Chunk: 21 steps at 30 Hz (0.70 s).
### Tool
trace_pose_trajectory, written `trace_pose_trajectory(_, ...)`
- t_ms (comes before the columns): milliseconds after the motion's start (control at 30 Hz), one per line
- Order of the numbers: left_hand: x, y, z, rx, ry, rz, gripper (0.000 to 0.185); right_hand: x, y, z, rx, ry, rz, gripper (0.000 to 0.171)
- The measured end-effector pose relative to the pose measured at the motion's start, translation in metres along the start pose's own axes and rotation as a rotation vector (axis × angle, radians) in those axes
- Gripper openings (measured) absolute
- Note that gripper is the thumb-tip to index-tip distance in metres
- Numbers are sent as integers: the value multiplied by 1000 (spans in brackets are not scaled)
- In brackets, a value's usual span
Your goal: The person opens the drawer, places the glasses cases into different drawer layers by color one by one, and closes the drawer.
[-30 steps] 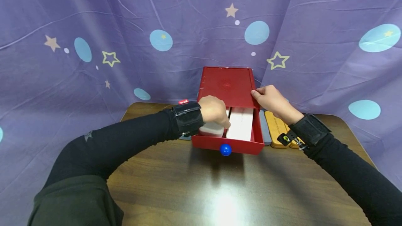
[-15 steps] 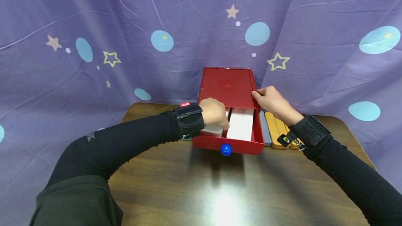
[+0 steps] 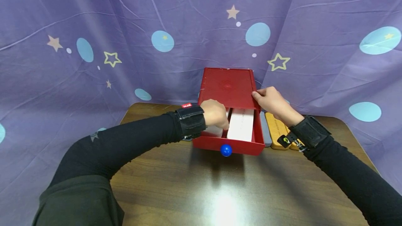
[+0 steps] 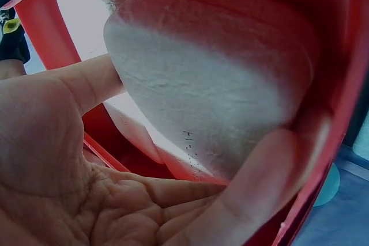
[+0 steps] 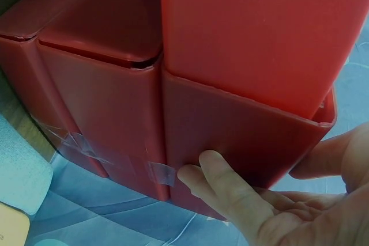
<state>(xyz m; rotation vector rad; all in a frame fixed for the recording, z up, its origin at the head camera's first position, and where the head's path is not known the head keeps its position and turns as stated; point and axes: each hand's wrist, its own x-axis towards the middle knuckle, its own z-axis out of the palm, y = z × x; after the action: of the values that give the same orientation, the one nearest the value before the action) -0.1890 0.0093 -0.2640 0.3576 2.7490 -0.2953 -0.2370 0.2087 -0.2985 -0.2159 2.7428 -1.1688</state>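
well, left hand grips a white case in the drawer; right hand clasps the cabinet (cases probably beside it).

A staged recording corner, not a lived-in room

A purple cloth backdrop printed with stars and pale blue dots hangs close behind a small dark wooden table, hiding all walls; black camera straps sit on both wrists, and a lamp glares off the tabletop's near edge.
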Motion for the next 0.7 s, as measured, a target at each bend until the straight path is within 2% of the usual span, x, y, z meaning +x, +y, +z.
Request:
trace_pose_trajectory(200, 1, 0, 0, 0, -7, -3, 38, 0, 0, -1, 6, -5, 7, 48)
trace_pose_trajectory(600, -1, -3, -11, -22, -74, 10, 47, -1, 1, 0, 4, 2, 2, 49)
trace_pose_trajectory(700, 0, -3, -9, -28, -63, 14, 46, -1, 1, 0, 6, 2, 0, 49)
